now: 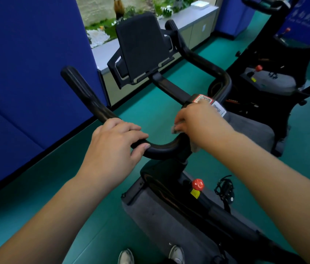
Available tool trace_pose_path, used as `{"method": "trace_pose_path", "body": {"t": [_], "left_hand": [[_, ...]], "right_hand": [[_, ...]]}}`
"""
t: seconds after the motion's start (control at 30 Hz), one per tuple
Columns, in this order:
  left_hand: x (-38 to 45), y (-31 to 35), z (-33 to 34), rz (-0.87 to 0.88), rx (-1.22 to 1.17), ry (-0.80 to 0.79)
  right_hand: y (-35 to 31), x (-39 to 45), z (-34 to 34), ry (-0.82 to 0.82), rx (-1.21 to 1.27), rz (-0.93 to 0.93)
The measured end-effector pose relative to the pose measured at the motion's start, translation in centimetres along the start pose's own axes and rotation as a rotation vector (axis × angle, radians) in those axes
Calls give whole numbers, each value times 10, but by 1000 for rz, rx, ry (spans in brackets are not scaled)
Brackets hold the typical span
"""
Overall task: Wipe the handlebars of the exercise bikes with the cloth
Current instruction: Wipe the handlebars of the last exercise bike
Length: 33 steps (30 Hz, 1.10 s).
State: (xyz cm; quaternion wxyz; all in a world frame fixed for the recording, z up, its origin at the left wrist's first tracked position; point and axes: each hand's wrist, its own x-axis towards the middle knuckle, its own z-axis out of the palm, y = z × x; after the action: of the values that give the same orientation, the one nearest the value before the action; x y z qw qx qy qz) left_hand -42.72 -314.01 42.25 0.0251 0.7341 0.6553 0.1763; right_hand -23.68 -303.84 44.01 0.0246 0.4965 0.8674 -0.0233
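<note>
where the two pale shoes (151, 256) stand on the teal floor (97, 216) at the bottom edge, the grey-and-black body of the nearest exercise bike (171, 212) rises just beyond them, with a red round knob (197, 184) on its frame; above that, the left hand (112, 147) grips the curved black handlebar (161, 149), fingers curled over the top and thumb tucked under; just to the right, the right hand (198, 122) clamps a small pale cloth (175, 129) against the same bar near the centre clamp, fingers bunched together on it, most of the cloth hidden; beyond the hands a black tablet holder (141, 48) stands tilted on the stem; a blue padded wall (26, 73) runs along the left; a second black exercise bike (276, 73) stands farther off to the right.
</note>
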Motion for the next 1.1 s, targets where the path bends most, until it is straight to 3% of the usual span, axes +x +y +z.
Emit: {"method": "trace_pose_path", "body": {"t": [0.1, 0.2, 0.3, 0.43, 0.57, 0.63, 0.7, 0.83, 0.97, 1.1], "left_hand": [[-4, -3, 0, 6, -17, 20], [-5, -11, -4, 7, -1, 27], [-4, -21, -10, 6, 11, 23], [-5, -27, -14, -14, 0, 30], [-9, -30, -15, -13, -16, 37], [-10, -33, -16, -12, -16, 32], [-10, -36, -18, -14, -17, 31], [-9, -41, -23, -13, -18, 37], [-6, -48, -27, -22, -31, 51], [-3, -51, -29, -24, -43, 70]], "right_hand": [[-40, -10, 17, 74, 202, -20], [-40, -11, 26, 182, 312, -52], [-6, -5, 13, 183, -22, -60], [11, -6, 2, -83, -117, 83], [-17, -20, 8, 132, 225, 117], [-38, -30, 10, 151, 481, 153], [-55, -37, 21, 176, 536, 130], [-63, -47, 27, 302, 480, 112], [-66, -49, 22, 194, 249, 197], [-71, -40, 18, 134, 321, 194]]}}
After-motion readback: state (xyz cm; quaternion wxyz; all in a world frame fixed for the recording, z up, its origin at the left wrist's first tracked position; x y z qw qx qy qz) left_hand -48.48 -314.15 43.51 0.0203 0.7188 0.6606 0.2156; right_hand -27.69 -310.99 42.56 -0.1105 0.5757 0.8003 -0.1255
